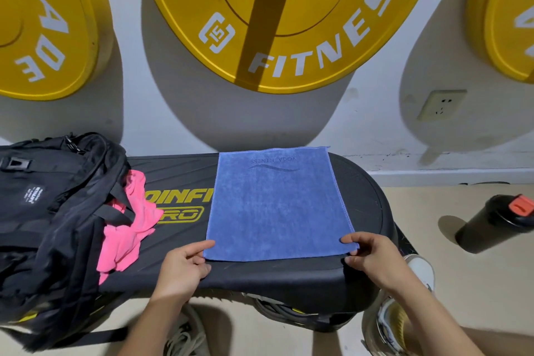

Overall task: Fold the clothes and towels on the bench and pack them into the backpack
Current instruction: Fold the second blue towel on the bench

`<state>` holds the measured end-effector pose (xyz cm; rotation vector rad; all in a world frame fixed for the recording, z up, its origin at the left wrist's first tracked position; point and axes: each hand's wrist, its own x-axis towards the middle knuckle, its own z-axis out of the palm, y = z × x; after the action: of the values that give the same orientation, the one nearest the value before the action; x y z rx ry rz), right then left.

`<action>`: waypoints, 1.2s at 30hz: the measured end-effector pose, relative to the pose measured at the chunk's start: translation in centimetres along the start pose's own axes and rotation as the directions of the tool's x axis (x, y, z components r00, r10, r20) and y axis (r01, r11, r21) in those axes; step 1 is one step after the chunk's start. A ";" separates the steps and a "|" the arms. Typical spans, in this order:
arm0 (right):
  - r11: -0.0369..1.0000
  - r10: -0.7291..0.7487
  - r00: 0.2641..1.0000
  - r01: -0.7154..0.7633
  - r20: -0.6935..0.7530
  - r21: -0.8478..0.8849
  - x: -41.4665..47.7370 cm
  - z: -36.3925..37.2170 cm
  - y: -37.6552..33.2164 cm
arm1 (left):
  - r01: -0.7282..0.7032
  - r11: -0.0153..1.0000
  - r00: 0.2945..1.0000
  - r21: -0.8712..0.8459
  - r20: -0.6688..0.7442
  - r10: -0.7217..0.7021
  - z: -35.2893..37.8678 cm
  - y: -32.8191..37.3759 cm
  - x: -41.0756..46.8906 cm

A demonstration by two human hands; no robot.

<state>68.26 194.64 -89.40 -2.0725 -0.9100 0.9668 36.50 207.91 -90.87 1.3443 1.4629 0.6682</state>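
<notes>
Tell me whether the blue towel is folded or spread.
Blue towel: spread flat on the bench; left hand and right hand pinch its near corners. Layers: cannot tell.

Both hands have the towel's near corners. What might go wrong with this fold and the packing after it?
The blue microfibre towel reaches the back rim of the black padded bench; if the left hand and right hand pull unevenly, it may skew or slip off. The crumpled pink garment sits partly under straps of the black fabric backpack, so pulling it out could snag.
</notes>
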 end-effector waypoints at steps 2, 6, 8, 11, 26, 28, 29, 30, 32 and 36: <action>0.997 -0.027 0.998 0.023 -0.059 -0.080 0.0 0.3 0.2 | -0.045 0.997 0.998 0.056 -0.031 0.047 0.0 -0.1 -0.1; 0.989 -0.093 0.983 0.073 -0.158 -0.127 -0.1 1.3 0.5 | -0.093 0.992 0.991 0.088 -0.091 0.101 -0.1 -0.4 -0.2; 0.994 -0.075 0.983 0.062 -0.165 -0.086 -0.2 1.4 0.9 | -0.085 0.988 0.991 0.128 -0.095 0.097 -0.4 -0.8 -0.3; 0.995 -0.029 0.995 0.019 -0.096 -0.102 -0.5 0.6 1.5 | -0.057 0.979 0.993 0.194 -0.094 0.076 -0.8 -1.2 -0.7; 0.954 -0.200 0.973 0.168 0.112 0.247 -3.6 -2.6 0.3 | -0.037 0.999 0.997 -0.002 0.069 0.037 -4.2 -0.7 -4.7; 0.965 -0.188 0.979 0.168 0.080 0.203 -4.0 -2.6 0.7 | 0.005 0.998 0.991 -0.056 0.135 0.003 -4.4 -0.9 -5.0; 0.970 -0.185 0.980 0.170 0.070 0.175 -4.1 -2.6 0.8 | 0.019 0.998 0.985 -0.055 0.171 -0.009 -4.5 -1.2 -5.2; 0.973 -0.186 0.980 0.174 0.069 0.152 -4.2 -2.6 0.9 | 0.027 0.999 0.980 -0.030 0.199 -0.020 -4.5 -1.2 -5.5; 0.975 -0.188 0.979 0.177 0.080 0.132 -4.2 -2.5 0.7 | 0.005 0.999 0.975 0.049 0.220 -0.016 -4.6 -1.4 -5.7; 0.981 -0.181 0.979 0.172 0.097 0.093 -4.0 -2.3 0.4 | -0.059 0.993 0.979 0.106 0.199 0.037 -4.3 -1.4 -5.0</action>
<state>68.37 190.60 -87.18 -1.8502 -1.0692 1.0079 31.49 203.84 -89.12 1.4916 1.3272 0.4743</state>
